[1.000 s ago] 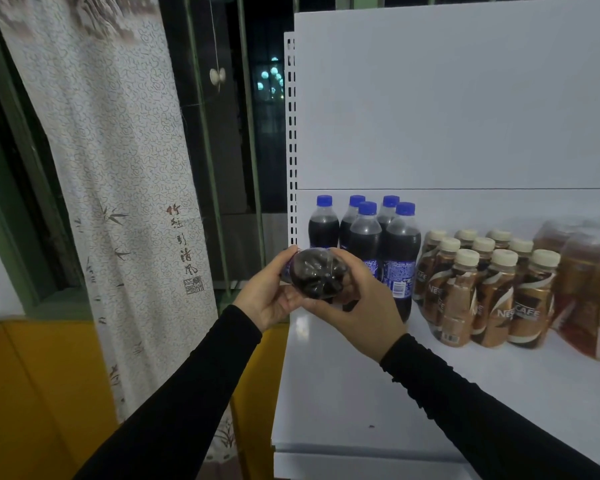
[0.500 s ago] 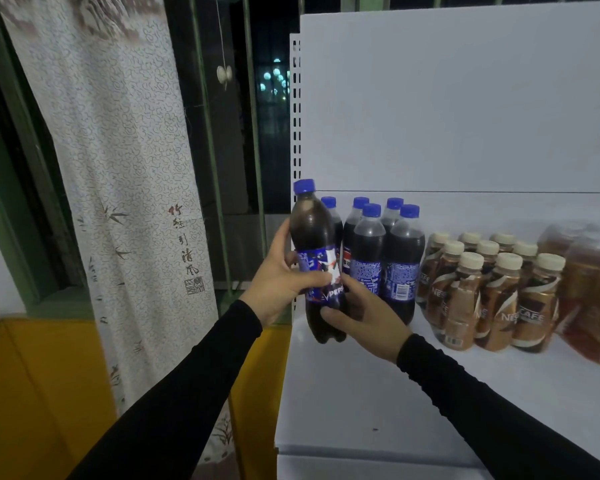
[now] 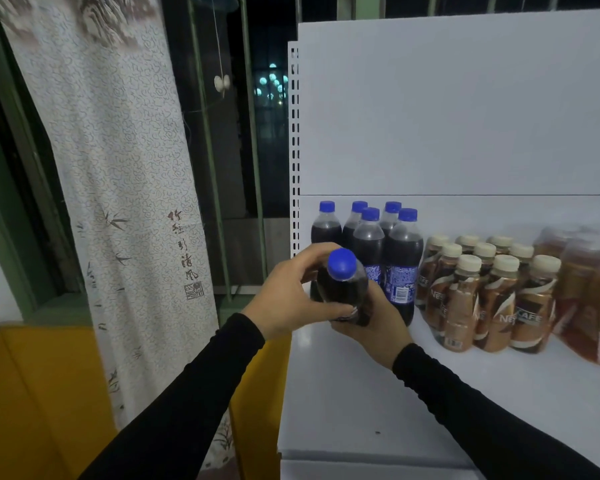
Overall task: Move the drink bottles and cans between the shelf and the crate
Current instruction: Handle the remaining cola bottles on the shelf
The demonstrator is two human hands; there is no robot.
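**Cola bottle held in both hands at the shelf's left end**

Fingers of the left hand (image 3: pixel 288 296) curl round the upper body of a cola bottle (image 3: pixel 343 292), thumb lying across its near side. The right hand (image 3: pixel 371 327) cups the same bottle from below and behind, its fingers wrapped round the lower part; their tips are hidden by the bottle. The bottle tilts with its blue cap (image 3: pixel 342 264) towards the camera, held above the front left part of the white shelf (image 3: pixel 361 393), whether its base touches the board cannot be told.

Just behind it stand five more cola bottles (image 3: pixel 388 254) with blue caps, upright and packed close together against the shelf's left upright (image 3: pixel 294 150), a white strip with slots. To their right, touching or nearly so, is a group of brown coffee bottles (image 3: pixel 492 299) with cream caps, and beyond those a shrink-wrapped pack of amber drink bottles (image 3: pixel 589 289) at the frame's edge, blurred. Both arms wear black sleeves (image 3: pixel 194 393).

Left of the shelf hangs a pale curtain (image 3: pixel 118 185) with printed bamboo and calligraphy, before a dark window with green bars (image 3: pixel 253 150). Below is a yellow wall (image 3: pixel 32 393).
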